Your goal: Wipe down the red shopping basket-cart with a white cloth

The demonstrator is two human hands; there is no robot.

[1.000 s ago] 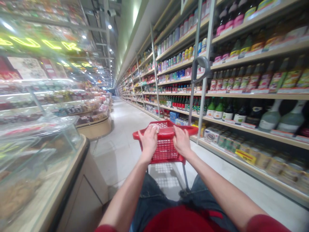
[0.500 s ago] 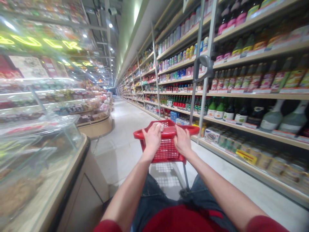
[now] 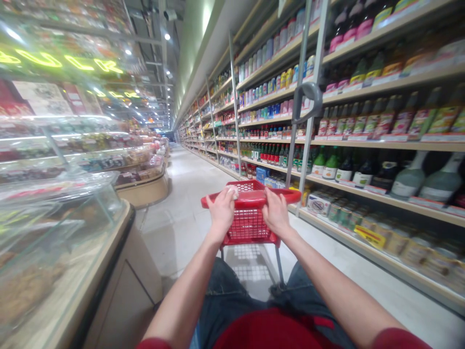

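Note:
A red shopping cart (image 3: 247, 228) stands right before me, with a mesh basket and a curved red handle (image 3: 250, 196). My left hand (image 3: 221, 211) is closed over the left part of that handle, pressing a crumpled white tissue (image 3: 234, 193) against it. Only a small bit of the tissue shows past my fingers. On the right part of the handle, my right hand (image 3: 276, 212) grips with fingers wrapped over the bar; the fingertips are hidden from this side.
Long shelves of bottles (image 3: 363, 169) and cans run along the right, with a grey post and loop handle (image 3: 307, 103) in front. Glass-topped bulk food counters (image 3: 119, 218) line the left. A pale floor aisle (image 3: 181, 169) stretches ahead.
My left hand has slid a little to the left along the handle, taking the white tissue with it. My right hand and the cart are almost unmoved.

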